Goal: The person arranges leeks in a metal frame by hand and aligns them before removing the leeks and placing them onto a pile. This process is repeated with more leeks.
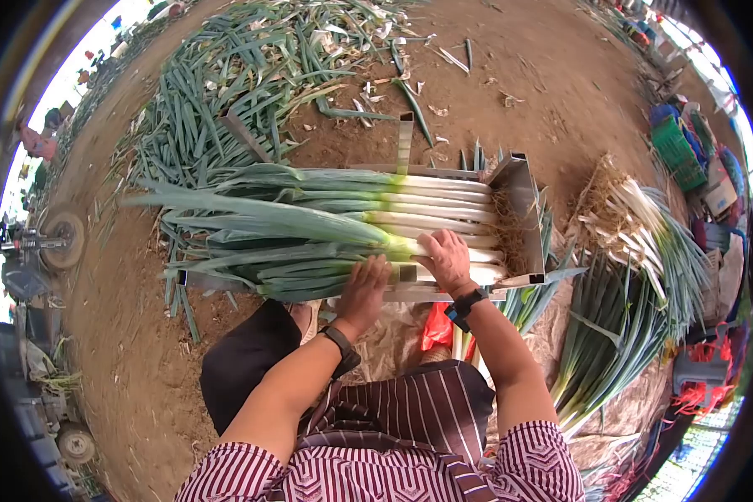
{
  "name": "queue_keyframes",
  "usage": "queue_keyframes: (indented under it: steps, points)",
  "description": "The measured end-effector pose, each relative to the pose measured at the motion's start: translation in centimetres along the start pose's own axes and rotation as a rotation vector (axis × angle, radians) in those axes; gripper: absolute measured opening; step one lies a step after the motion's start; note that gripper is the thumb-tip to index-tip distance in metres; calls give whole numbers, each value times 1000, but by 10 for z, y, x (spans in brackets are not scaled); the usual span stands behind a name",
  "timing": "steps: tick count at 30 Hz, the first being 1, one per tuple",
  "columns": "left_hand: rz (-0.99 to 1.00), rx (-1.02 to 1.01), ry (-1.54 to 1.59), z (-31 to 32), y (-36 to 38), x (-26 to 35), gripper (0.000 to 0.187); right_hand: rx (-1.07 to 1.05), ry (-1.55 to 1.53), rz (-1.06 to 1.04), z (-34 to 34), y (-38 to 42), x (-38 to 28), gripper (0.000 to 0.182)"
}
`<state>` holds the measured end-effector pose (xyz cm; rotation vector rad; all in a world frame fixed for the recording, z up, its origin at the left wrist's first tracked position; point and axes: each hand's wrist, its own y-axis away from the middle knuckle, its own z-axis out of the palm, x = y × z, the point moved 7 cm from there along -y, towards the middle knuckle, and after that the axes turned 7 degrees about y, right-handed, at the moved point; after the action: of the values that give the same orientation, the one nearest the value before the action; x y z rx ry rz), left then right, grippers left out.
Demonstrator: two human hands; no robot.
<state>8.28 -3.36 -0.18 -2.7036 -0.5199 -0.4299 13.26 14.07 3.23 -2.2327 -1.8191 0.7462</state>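
Observation:
In front of me, a row of leeks (431, 198) lies side by side in a metal frame (524, 197), white stems and brown roots to the right, green leaves to the left. One thick leek (326, 222) lies on top, its leaves reaching out past the others. My right hand (448, 261) is closed over the white part of this leek, thumb and fingers pressed on it. Just left of it, my left hand (364, 294) lies stretched out on the green leaves of the front leeks, by the frame's near edge. Its palm side is hidden.
A large heap of cut leaves (217, 92) covers the soil beyond the frame. More leeks (619, 305) are piled at my right on a brown sheet. Upright metal posts (405, 138) rise from the frame. A green crate (676, 151) stands far right.

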Motion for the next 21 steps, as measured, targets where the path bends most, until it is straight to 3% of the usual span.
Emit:
queue_keyframes:
  steps: [9,15,19,21]
  points:
    - [15,26,59,3,4,-4,51,-186,78,-112,12,12,-3,40]
    - [82,45,-80,-13,8,-2,46,-106,81,1,18,26,-4,44]
    - [153,280,-56,-69,-16,31,31,-63,57,6,18,28,-3,45]
    - [158,153,-229,-67,-41,26,30,-53,43,5,16,29,-3,44]
